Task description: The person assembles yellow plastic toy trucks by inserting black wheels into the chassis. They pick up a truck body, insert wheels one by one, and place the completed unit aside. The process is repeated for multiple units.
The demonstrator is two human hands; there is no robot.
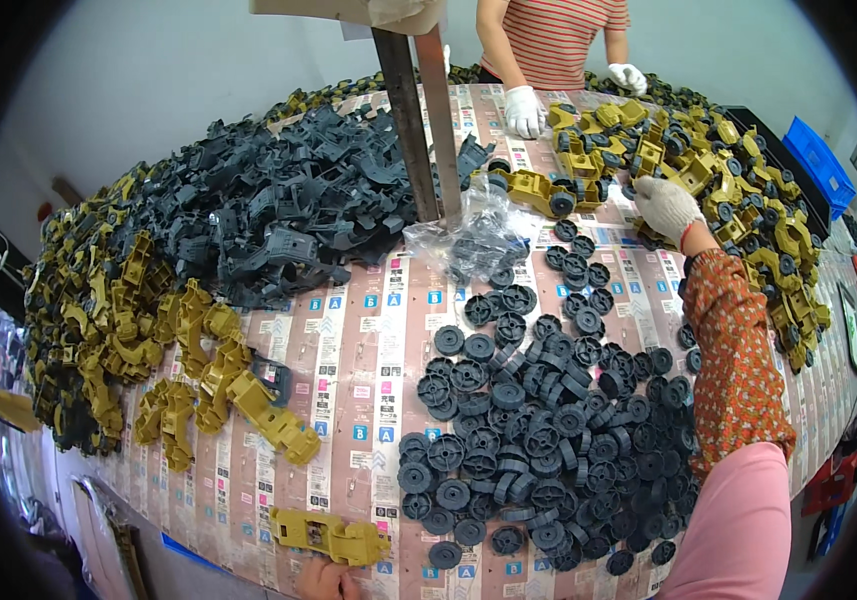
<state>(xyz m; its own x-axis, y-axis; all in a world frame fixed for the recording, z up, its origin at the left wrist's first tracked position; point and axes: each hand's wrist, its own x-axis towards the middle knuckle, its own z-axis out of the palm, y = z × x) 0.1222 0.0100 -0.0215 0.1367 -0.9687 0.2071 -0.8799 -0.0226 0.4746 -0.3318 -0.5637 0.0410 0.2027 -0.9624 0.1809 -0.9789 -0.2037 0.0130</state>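
Note:
At the lower edge my bare left hand [326, 580] is partly cut off, its fingers closed against the near side of a yellow plastic toy truck body [328, 536]. My right hand [666, 208], in a white knit glove, reaches far forward to the edge of a pile of yellow toy trucks with dark wheels [693, 165]. Its fingers are curled, and what they hold, if anything, is hidden. Beside those fingers lies a wheeled yellow truck [538, 190]. A heap of loose dark grey toy wheels [548, 430] spreads left of my right forearm.
Dark grey plastic parts [288, 190] form a large mound at the left, with yellow truck bodies [98, 310] around it. A metal post [413, 130] rises by a clear plastic bag [478, 235]. Across the table stands a person with white-gloved hands [525, 112]. A blue bin [816, 165] is far right.

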